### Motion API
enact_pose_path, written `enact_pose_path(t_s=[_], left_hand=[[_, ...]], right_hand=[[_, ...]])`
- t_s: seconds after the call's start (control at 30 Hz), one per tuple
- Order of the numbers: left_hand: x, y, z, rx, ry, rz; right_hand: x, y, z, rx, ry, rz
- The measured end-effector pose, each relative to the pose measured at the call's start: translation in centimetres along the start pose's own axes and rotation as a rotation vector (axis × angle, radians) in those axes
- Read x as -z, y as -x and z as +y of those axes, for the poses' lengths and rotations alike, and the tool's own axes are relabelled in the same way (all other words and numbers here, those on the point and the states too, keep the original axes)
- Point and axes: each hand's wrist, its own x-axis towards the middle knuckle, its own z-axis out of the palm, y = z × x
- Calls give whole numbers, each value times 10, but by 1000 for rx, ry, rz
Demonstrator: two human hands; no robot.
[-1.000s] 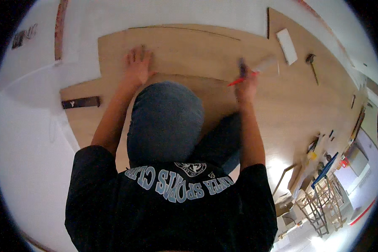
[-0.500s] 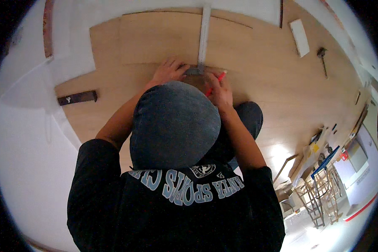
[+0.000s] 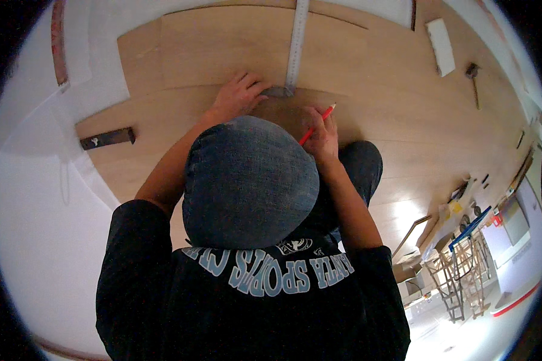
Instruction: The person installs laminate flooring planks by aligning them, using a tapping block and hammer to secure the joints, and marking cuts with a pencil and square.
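Observation:
My left hand (image 3: 239, 96) rests on the light wood boards (image 3: 223, 45), thumb and fingers at the left end of the grey stock of a try square (image 3: 295, 45). The square's pale ruled blade points away from me across the boards. In my right hand (image 3: 324, 139) is a red pencil (image 3: 319, 123), slanted, its pointed end up and to the right, clear of the blade. That hand sits just right of the stock, close to the boards. My denim-covered knee (image 3: 253, 180) hides the boards nearer to me.
A dark flat bar (image 3: 108, 138) lies at the left board edge, beside white sheeting (image 3: 36, 156). Far right are a white block (image 3: 441, 47) and a hammer (image 3: 473, 84). Wooden frames (image 3: 464, 271) and loose boards stand at the lower right.
My right hand has drawn slightly away from the square, and the pencil's pointed end now stands farther right. My left hand's fingers have spread a little. The whole view has shifted slightly.

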Motion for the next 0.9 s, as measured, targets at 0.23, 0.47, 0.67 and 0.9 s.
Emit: enact_pose_path(t_s=[0.23, 0.47, 0.67, 0.9], left_hand=[[32, -36, 25, -25, -125, -173], [32, -72, -3, -247, -254, -320], [21, -78, 2, -217, -210, -349], [19, -74, 4, -163, -169, -322]], right_hand=[[10, -7, -10, -175, -20, -38], [22, -67, -19, -147, -67, 224], [37, -131, -45, -304, -357, 353], [26, -172, -37, -264, -484, 376]])
